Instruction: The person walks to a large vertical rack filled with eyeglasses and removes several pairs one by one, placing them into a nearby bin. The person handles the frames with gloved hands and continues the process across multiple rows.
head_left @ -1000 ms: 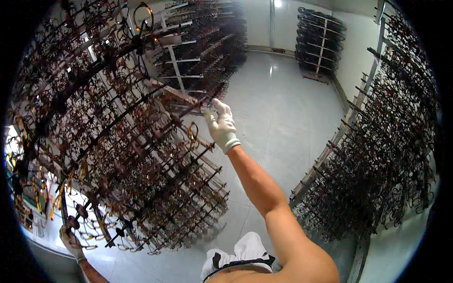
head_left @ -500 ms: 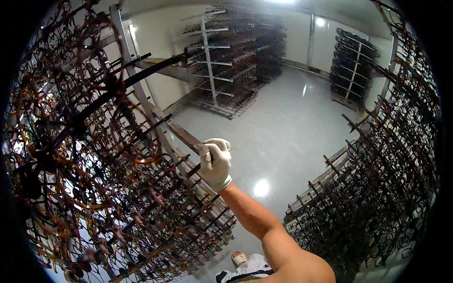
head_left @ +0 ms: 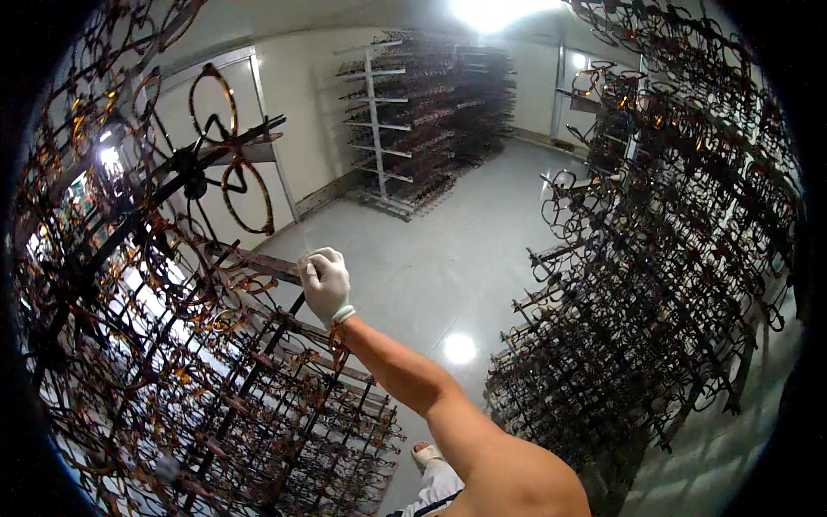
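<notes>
My right arm stretches up and to the left, and the white-gloved right hand [head_left: 326, 283] is closed in a fist at the end of a flat brownish bar [head_left: 269, 264] of the left rack. The fingers curl over the bar's end, and part of the grip is hidden. Around it, the left rack carries many dark and amber tortoiseshell eyeglass frames [head_left: 245, 200] on black rods [head_left: 245, 133]. The closest frames hang to the left of the hand, apart from it. My left hand is out of view.
On the right stands another rack thick with eyeglass frames [head_left: 620, 327], its rod ends sticking out toward the aisle. A loaded rack with a pale post [head_left: 376, 129] stands at the back wall. Shiny grey floor [head_left: 413, 284] lies between them. My sandalled foot [head_left: 425, 453] shows below.
My right hand, still closed on the bar, now appears farther left. The view has shifted, and the racks on both sides appear at different positions and angles.
</notes>
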The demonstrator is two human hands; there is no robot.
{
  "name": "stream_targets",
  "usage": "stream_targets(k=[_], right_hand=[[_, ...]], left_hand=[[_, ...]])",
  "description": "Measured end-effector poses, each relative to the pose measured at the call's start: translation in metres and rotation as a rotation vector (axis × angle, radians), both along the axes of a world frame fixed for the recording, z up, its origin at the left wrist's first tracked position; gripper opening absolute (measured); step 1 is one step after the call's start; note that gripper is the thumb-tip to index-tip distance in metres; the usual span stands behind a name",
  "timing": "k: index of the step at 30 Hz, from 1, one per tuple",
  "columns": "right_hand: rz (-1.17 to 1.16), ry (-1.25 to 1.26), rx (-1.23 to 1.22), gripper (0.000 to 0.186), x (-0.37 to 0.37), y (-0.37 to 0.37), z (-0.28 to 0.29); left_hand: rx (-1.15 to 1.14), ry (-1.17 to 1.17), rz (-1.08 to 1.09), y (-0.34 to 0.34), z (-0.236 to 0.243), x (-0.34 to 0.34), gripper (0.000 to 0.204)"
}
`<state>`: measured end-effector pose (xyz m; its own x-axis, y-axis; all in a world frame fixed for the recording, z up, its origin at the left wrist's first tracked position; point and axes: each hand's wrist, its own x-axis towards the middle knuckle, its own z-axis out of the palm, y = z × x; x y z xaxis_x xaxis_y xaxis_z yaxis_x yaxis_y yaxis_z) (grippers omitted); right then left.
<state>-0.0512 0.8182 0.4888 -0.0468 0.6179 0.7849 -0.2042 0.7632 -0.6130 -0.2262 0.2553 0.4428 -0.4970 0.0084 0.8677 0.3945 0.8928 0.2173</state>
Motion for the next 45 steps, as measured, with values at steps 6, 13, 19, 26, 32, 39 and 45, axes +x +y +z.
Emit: stream_targets(k=[6, 13, 19, 26, 32, 39, 45], right_hand=[[0.177, -0.038, -0.018, 0.013, 0.004, -0.018, -0.002], [0.513, -0.132, 0.033, 0.012, -0.029, -0.05, 0.016], [0.759, -0.152, 0.369, 0.012, -0.014, -0.042, -0.005], [0.956, -0.077, 0.747, 0.02, -0.034, -0.012, 0.003], [1.075, 0.005, 0.76, 0.029, -0.014, -0.006, -0.007], [1.323, 0.042, 0.814, 0.032, -0.052, 0.0, -0.02], [1.478, 0.088, 0.82, 0.031, -0.067, -0.012, -0.017]], left_hand=[[-0.024, 0.037, 0.16, -0.015, 0.009, 0.09, 0.02], [-0.049, 0.115, 0.526, -0.042, 0.01, 0.257, 0.019], [0.003, 0.199, 1.009, 0.01, -0.019, 0.551, 0.018], [-0.171, 0.411, 1.302, 0.166, -0.026, 0.69, 0.017], [-0.141, 0.302, 1.459, 0.327, 0.026, 0.732, 0.01], [-0.22, 0.439, 1.57, 0.441, 0.009, 0.732, 0.01], [-0.225, 0.422, 1.626, 0.553, 0.014, 0.736, 0.013]])
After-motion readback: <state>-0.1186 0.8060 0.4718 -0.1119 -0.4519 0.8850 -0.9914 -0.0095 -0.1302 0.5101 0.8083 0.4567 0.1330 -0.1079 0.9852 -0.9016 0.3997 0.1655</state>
